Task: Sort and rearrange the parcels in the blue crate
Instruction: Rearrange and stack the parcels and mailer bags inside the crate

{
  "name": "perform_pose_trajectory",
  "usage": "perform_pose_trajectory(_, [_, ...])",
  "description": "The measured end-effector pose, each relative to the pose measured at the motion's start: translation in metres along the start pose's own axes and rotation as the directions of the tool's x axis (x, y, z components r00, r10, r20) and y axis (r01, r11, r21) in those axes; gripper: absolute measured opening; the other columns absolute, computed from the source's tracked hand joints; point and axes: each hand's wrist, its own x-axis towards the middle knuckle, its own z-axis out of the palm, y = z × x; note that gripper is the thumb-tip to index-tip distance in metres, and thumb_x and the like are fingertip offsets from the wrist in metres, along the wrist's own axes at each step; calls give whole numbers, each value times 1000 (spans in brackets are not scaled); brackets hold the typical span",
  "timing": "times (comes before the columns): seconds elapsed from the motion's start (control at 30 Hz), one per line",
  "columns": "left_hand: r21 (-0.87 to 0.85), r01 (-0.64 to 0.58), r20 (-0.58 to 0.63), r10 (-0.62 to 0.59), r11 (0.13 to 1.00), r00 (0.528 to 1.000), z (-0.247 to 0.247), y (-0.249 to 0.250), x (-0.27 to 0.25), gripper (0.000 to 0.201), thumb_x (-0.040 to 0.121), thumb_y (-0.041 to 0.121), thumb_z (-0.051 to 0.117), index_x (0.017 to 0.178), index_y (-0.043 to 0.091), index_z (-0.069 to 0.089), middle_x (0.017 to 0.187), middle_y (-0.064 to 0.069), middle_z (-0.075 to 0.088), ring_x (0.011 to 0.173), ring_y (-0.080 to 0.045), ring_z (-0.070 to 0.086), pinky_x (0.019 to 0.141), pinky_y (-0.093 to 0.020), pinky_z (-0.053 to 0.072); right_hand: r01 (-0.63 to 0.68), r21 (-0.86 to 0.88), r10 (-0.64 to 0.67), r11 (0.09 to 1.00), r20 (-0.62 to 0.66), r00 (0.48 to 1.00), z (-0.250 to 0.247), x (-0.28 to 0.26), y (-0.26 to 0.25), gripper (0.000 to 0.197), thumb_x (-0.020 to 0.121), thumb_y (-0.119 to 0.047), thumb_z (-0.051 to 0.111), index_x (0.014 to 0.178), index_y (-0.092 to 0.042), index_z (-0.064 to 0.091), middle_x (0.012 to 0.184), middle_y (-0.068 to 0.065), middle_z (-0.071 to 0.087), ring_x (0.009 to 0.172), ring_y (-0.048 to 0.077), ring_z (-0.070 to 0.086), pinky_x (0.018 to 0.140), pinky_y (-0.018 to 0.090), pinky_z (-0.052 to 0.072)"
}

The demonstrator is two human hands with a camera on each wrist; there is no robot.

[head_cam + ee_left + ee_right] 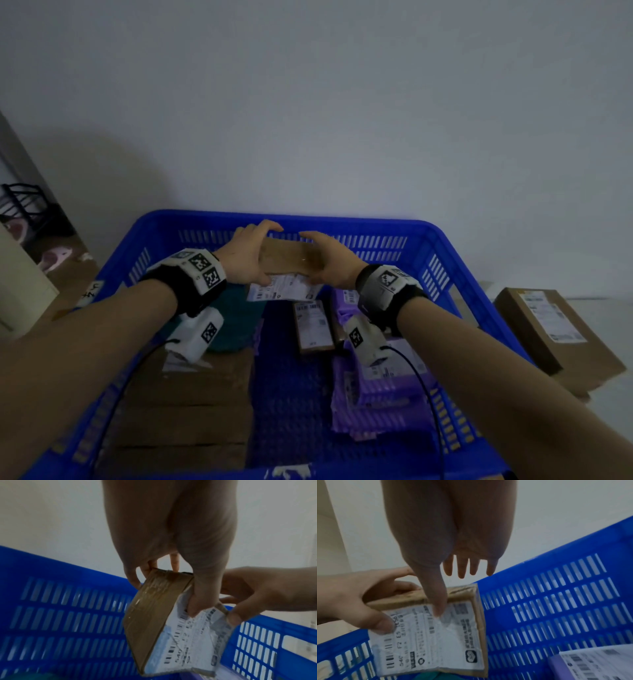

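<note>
Head view: a small cardboard parcel [289, 262] is held above the far end of the blue crate [455, 308] by the left hand [246, 255] and right hand [330, 262]. Left wrist view: the thumb is pressed on its label [187, 639]. Right wrist view: the label is best kept upward and both grips retained until a slot is chosen.

Floor [609, 421] — blue crate [287, 219], cardboard box [555, 335]
</note>
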Motion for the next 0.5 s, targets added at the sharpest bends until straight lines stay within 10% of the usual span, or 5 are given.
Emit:
perform_pose_trajectory(0.17, [-134,-70,73,80,989,994,0,-1,2,102,54,16,80,139,34,27,109,-6,52,103,-27,51,82,-43,50,-87,-28,89,996,96,991,13,1,8,90,69,-25,80,144,-23,30,140,4,46,127,26,47,111,47,31])
perform_pose_trajectory(0.27, [-214,-60,1,62,975,998,8,-1,2,107,58,19,77,148,29,20,129,-11,49,119,-29,49,97,-46,46,-159,175,147,972,84,986,19,-3,12,86,73,-15,79,145,-16,31,136,9,49,121,25,52,98,30,42])
perform_pose_trajectory(0.37, [-356,126,-42,-151,926,988,23,-1,1,100,74,12,77,151,14,14,153,-11,30,140,-27,32,113,-40,31,-309,511,304,802,97,948,31,-10,25,77,75,-9,77,141,-13,38,130,14,57,115,27,59,95,34,49])
perform_pose_trajectory(0.5, [-614,472,288,-377,633,880,54,-2,-9,78,87,17,67,150,15,22,144,-13,44,124,-32,50,98,-44,47,-428,737,436,523,201,877,54,-24,42,63,82,-10,71,138,-12,42,127,16,61,109,31,63,94,48,51])
